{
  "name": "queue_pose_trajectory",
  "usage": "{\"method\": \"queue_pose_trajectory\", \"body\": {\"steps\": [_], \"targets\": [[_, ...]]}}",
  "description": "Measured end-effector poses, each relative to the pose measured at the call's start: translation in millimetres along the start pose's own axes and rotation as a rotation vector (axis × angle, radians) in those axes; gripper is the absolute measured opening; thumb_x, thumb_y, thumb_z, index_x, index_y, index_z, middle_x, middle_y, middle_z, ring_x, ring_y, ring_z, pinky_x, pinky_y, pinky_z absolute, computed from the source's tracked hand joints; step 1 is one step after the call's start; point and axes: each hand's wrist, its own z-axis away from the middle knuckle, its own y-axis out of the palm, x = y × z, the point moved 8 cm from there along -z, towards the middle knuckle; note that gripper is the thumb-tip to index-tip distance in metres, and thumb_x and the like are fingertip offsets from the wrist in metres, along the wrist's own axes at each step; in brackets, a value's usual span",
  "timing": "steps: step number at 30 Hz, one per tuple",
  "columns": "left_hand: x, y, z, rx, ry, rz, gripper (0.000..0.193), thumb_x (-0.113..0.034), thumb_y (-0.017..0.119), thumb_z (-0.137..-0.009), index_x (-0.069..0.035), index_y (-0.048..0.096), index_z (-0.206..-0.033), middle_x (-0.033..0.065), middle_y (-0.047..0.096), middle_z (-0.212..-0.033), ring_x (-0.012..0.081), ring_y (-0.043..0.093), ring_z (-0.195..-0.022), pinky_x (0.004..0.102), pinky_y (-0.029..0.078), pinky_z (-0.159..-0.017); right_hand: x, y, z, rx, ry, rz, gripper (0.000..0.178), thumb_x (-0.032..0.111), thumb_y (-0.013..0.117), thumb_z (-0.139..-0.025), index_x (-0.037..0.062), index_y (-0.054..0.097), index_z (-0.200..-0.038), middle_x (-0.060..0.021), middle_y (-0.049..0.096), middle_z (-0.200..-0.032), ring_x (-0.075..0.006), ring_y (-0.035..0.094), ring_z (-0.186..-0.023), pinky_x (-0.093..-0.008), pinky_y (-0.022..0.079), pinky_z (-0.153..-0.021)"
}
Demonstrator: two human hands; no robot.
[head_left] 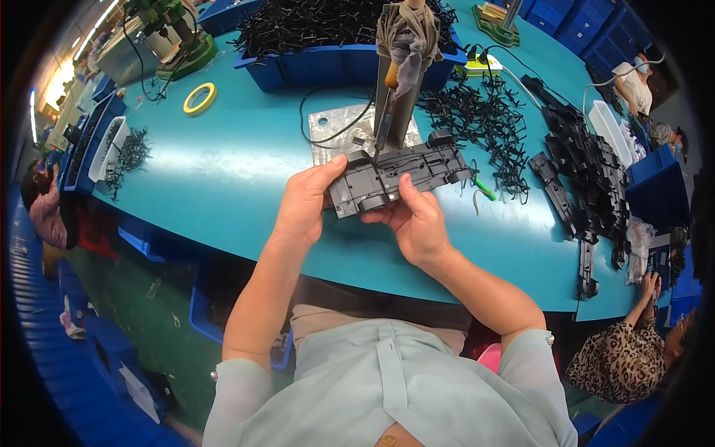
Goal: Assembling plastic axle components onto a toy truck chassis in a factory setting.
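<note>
A black plastic toy car chassis [402, 173] is held in front of me with both hands, above the near part of the teal table. My left hand [307, 195] grips its left end, thumb along the upper edge. My right hand [418, 222] holds it from below near the middle, thumb pressed on its face. The thin tip of an upright tool with an orange handle [392, 74] reaches down to the chassis's far edge, in front of a metal post [407, 112] wrapped in cloth. Behind the chassis lies a metal base plate [339, 123].
A blue bin [298, 73] heaped with black parts stands at the back. Loose black parts [484, 119] lie to its right, near a green-handled tool [484, 189]. Stacked chassis [588, 164] line the right side. Yellow tape [199, 99] lies left. A co-worker in leopard print [622, 361] sits at right.
</note>
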Motion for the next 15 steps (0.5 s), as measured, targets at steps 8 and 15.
{"method": "queue_pose_trajectory", "body": {"steps": [8, 15], "targets": [[4.3, -4.6, -3.3, 0.007, 0.005, 0.013, 0.036, -0.030, 0.062, -0.090, 0.004, 0.064, -0.100, 0.0096, 0.066, -0.094, 0.0152, 0.061, -0.084, 0.0296, 0.049, -0.075, 0.4, 1.5, -1.2, 0.031, -0.006, 0.023, 0.043, 0.034, 0.041, -0.100, -0.0047, 0.057, -0.112, -0.0128, 0.063, -0.107, -0.0210, 0.062, -0.096, -0.0356, 0.054, -0.077], [5.9, -5.4, -5.1, 0.025, -0.011, 0.034, 0.037, -0.030, 0.061, -0.090, 0.005, 0.063, -0.103, 0.0102, 0.066, -0.096, 0.0155, 0.062, -0.086, 0.0299, 0.049, -0.076, 1.8, 2.0, -2.1, 0.038, -0.006, 0.081, 0.045, 0.036, 0.037, -0.101, -0.0034, 0.054, -0.115, -0.0136, 0.063, -0.108, -0.0225, 0.063, -0.095, -0.0361, 0.054, -0.077]]}}
